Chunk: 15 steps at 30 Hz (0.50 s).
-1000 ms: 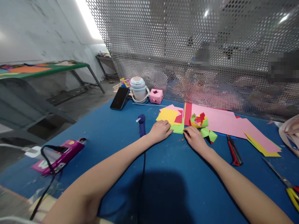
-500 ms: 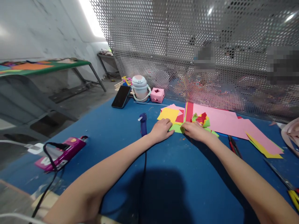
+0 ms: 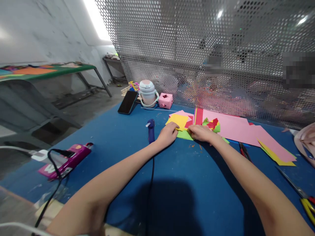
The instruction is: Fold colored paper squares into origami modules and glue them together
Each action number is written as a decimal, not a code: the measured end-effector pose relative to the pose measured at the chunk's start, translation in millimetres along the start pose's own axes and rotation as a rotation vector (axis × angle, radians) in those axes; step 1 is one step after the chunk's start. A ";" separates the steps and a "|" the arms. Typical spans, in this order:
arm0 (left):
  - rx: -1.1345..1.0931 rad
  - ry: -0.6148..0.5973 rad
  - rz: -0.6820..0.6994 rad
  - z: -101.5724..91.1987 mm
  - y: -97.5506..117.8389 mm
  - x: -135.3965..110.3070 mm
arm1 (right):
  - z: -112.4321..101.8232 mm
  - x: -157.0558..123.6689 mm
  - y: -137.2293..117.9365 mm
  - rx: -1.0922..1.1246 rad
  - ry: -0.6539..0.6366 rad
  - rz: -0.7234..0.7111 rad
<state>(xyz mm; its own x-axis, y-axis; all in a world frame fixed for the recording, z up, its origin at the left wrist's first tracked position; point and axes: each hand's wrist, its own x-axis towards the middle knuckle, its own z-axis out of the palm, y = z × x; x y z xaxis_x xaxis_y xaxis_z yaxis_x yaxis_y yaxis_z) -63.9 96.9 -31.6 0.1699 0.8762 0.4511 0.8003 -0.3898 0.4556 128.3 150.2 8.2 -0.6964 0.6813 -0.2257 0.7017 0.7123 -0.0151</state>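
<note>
A sheet of light green paper lies between my hands on the blue table. The curled fingers of my left hand grip its left end, beside a yellow paper square. At the opposite end my right hand is closed, fingertips pinching the green paper; the exact grip is partly hidden. Just behind the right hand sits a crumpled green, red and yellow paper piece. Left of my left hand lies a dark blue glue gun with a pale tip, its cord passing under the forearm.
Pink sheets spread to the right, near dark-handled pliers and yellow-handled scissors. A phone, a lidded cup and a pink paper box stand at the back. A magenta device with cables lies left. Perforated metal panel behind.
Both hands have shifted slightly left along the green paper. The right fingertips now cover more of the spot beside the red strip, and more of the green sheet's left part shows.
</note>
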 end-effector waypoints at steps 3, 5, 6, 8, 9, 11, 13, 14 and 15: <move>-0.019 -0.014 0.031 0.6 1.3 -2.0 | -1.5 1.8 1.6 0.029 -0.018 -0.014; -0.029 -0.025 0.049 1.2 2.2 -3.1 | -2.4 3.0 2.1 0.047 -0.024 -0.014; -0.035 -0.028 0.055 1.3 2.6 -3.4 | -2.9 3.3 2.3 0.054 -0.026 -0.012; -0.051 -0.029 0.055 0.4 3.7 -3.5 | -4.3 2.7 2.7 0.069 -0.029 -0.014; -0.062 -0.024 0.049 -0.6 4.2 -3.2 | -5.2 1.8 3.1 0.077 -0.031 -0.021; -0.092 0.000 0.015 -3.4 4.7 -1.6 | -7.3 -0.6 3.8 0.091 -0.034 -0.042; -0.124 0.045 -0.053 -6.1 3.6 1.2 | -9.1 -2.6 3.9 0.095 -0.028 -0.063; -0.140 0.070 -0.098 -6.8 2.1 2.8 | -9.7 -2.8 3.5 0.092 -0.022 -0.069; -0.155 0.092 -0.144 -6.9 0.2 4.3 | -10.1 -2.3 2.8 0.088 -0.019 -0.076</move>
<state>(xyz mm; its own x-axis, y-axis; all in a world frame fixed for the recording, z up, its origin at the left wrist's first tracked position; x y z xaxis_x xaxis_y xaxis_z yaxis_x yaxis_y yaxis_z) -67.0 98.7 -24.3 0.0012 0.8992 0.4374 0.7136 -0.3072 0.6296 130.3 152.3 18.4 -0.7457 0.6219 -0.2391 0.6581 0.7437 -0.1178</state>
